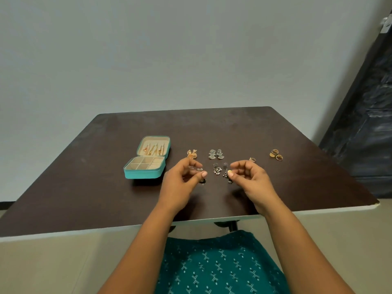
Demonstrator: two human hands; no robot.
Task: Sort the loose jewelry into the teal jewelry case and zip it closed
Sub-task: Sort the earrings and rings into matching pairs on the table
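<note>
A dark brown table [106,187] carries the work. On its left half, well in from the edges, the teal jewelry case [146,164] lies open, its long axis running from near edge to far edge, lid hinged back toward the far edge, gold pieces [153,150] in the lid.

Our left hand [182,181] and right hand [252,179] hover above the middle, fingers loosely curled; whether either pinches something small, we cannot tell.

Under them lie dark silver drop earrings [216,169]; beyond, silver fan earrings [215,154], a gold earring pair [191,154], and gold rings [276,155] toward the right edge.

We judge the step best done by lifting one matched pair at a time, pinching each by its top, and lowering both into one tray compartment.
</note>
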